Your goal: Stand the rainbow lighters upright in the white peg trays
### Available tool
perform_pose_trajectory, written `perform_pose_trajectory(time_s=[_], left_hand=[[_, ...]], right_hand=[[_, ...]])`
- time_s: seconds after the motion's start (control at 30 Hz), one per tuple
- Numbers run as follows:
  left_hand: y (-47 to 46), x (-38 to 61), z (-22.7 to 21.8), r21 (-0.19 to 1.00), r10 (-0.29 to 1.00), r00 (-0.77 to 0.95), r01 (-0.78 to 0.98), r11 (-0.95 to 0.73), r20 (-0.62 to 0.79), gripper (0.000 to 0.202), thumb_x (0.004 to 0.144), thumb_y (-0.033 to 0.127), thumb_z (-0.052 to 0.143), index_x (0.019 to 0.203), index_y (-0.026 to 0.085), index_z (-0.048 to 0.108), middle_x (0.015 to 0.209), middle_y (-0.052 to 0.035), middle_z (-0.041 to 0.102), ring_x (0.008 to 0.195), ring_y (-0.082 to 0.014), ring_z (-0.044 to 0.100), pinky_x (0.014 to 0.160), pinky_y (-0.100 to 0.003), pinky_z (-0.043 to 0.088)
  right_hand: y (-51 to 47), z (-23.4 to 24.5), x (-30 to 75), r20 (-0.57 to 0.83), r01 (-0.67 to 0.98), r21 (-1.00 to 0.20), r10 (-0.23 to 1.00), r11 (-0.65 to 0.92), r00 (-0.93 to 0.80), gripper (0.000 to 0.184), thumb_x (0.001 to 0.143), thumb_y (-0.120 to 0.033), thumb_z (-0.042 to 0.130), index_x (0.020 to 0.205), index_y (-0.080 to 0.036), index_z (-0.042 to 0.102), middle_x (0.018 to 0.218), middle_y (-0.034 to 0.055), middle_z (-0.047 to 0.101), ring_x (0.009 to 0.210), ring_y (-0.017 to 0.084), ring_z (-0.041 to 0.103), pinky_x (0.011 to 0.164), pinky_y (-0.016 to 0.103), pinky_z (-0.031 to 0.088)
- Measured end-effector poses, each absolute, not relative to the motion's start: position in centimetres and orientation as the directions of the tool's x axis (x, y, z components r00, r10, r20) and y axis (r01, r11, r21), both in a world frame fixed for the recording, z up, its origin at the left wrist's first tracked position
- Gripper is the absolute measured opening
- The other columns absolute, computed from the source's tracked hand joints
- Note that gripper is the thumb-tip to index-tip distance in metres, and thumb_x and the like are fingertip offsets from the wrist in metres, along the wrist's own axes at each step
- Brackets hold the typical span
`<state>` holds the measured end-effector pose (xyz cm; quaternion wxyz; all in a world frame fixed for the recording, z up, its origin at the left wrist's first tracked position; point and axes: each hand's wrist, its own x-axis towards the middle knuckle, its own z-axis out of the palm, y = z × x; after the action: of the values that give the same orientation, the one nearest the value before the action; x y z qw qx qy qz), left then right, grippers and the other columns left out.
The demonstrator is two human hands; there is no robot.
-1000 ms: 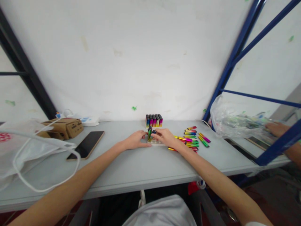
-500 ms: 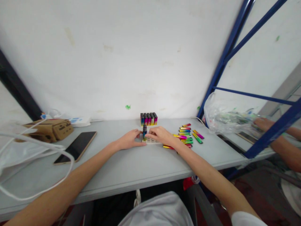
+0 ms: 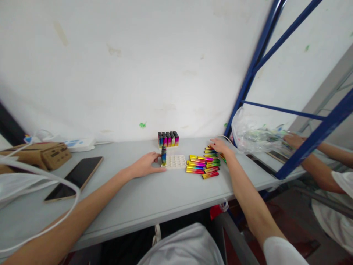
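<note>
A white tray [image 3: 176,162] with rows of small holes lies on the table, and a short row of shiny lighters [image 3: 164,157] with black tops stands upright at its left end. My left hand [image 3: 147,163] holds that end, its thumb along the front and its fingers behind. Farther right, my right hand [image 3: 220,146] reaches over the far end of a loose pile of colourful metallic lighters [image 3: 204,163], fingers stretched out and touching or just above them. A block of upright lighters [image 3: 168,140] stands near the wall.
To the left lie a phone [image 3: 74,178], a cardboard box [image 3: 44,154] and a white cable [image 3: 74,191]. A blue metal frame [image 3: 248,81] rises on the right. Beyond it, another person's hand [image 3: 293,140] is at a clear plastic bag [image 3: 253,136].
My right hand has left the tray and moved right to the lighter pile, uncovering the holes. My left hand stays at the tray's left end. The view has shifted slightly right.
</note>
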<state>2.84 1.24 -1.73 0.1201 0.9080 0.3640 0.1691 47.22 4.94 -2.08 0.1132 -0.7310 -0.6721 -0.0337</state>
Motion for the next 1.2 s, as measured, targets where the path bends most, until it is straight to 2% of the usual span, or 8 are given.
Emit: perform_pose_trajectory(time_s=[0.17,0.33,0.47,0.67,0.87,1.03,1.13,1.2], left_hand=[[1.1,2.9,-1.6,0.338,0.706,0.674,0.626,-0.702,0.217,0.061,0.079,0.073,0.062,0.102,0.016,0.066,0.095,-0.0087,0.064,0.087,-0.0264,0.062,0.077,-0.033,0.048],[1.1,2.9,-1.6,0.338,0.704,0.675,0.624,-0.704,0.221,0.062,0.079,0.073,0.062,0.101,0.016,0.066,0.094,-0.0085,0.065,0.086,-0.0268,0.063,0.077,-0.034,0.048],[1.1,2.8,-1.6,0.342,0.701,0.676,0.618,-0.708,0.227,0.062,0.079,0.073,0.062,0.101,0.016,0.066,0.094,-0.0083,0.065,0.086,-0.0266,0.062,0.078,-0.034,0.048],[1.0,2.8,-1.6,0.334,0.704,0.676,0.626,-0.705,0.219,0.063,0.08,0.074,0.062,0.102,0.015,0.065,0.095,-0.0087,0.064,0.087,-0.0264,0.062,0.078,-0.034,0.047],[0.9,2.8,-1.7,0.346,0.699,0.678,0.615,-0.708,0.227,0.065,0.08,0.074,0.062,0.104,0.015,0.067,0.094,-0.0084,0.065,0.087,-0.0265,0.062,0.077,-0.033,0.048],[1.1,2.8,-1.9,0.333,0.695,0.684,0.616,-0.714,0.222,0.065,0.081,0.073,0.063,0.107,0.013,0.066,0.096,-0.0095,0.065,0.088,-0.0266,0.062,0.079,-0.034,0.048],[1.0,2.9,-1.8,0.332,0.691,0.689,0.614,-0.717,0.218,0.065,0.082,0.072,0.063,0.11,0.013,0.065,0.097,-0.0096,0.065,0.088,-0.0263,0.062,0.08,-0.034,0.048],[0.9,2.9,-1.7,0.34,0.693,0.687,0.612,-0.714,0.22,0.065,0.081,0.072,0.064,0.109,0.013,0.065,0.097,-0.0096,0.065,0.088,-0.0264,0.062,0.079,-0.034,0.048]], right_hand=[[5.9,-2.2,45.9,0.158,0.989,-0.143,0.987,-0.018,0.041,0.03,0.097,-0.031,0.057,0.11,-0.013,0.077,0.113,0.0149,0.077,0.104,0.026,0.071,0.09,0.029,0.049],[6.2,-2.1,45.0,0.237,0.98,-0.197,0.971,0.035,0.013,0.038,0.09,-0.039,0.069,0.115,-0.012,0.075,0.114,0.0159,0.076,0.104,0.027,0.07,0.093,0.032,0.05],[6.3,-2.2,43.7,0.366,0.933,-0.344,0.93,0.11,0.025,0.041,0.079,-0.031,0.079,0.116,-0.014,0.074,0.114,0.0146,0.073,0.106,0.026,0.069,0.099,0.037,0.051],[5.3,-1.3,40.8,0.465,0.455,-0.819,0.869,0.351,0.167,0.057,0.067,-0.029,0.083,0.119,-0.015,0.069,0.128,0.0151,0.066,0.1,0.025,0.072,0.097,0.041,0.056],[2.6,0.4,36.1,0.437,0.094,-0.895,0.899,0.435,-0.001,0.047,0.064,-0.044,0.089,0.099,-0.016,0.073,0.109,0.0126,0.075,0.108,0.029,0.069,0.101,0.045,0.051],[0.6,0.3,31.9,0.354,-0.1,-0.935,0.892,0.339,-0.282,0.042,0.082,-0.054,0.075,0.108,-0.024,0.062,0.077,-0.0014,0.068,0.07,0.016,0.067,0.08,0.038,0.058],[-0.2,-0.1,30.0,0.312,-0.095,-0.95,0.881,0.298,-0.357,0.04,0.086,-0.058,0.07,0.108,-0.027,0.057,0.065,-0.0097,0.049,0.047,0.007,0.043,0.06,0.028,0.053],[-0.6,-0.4,29.0,0.25,-0.064,-0.968,0.895,0.244,-0.369,0.041,0.087,-0.063,0.065,0.102,-0.027,0.053,0.065,-0.0103,0.04,0.044,0.006,0.03,0.045,0.021,0.039]])
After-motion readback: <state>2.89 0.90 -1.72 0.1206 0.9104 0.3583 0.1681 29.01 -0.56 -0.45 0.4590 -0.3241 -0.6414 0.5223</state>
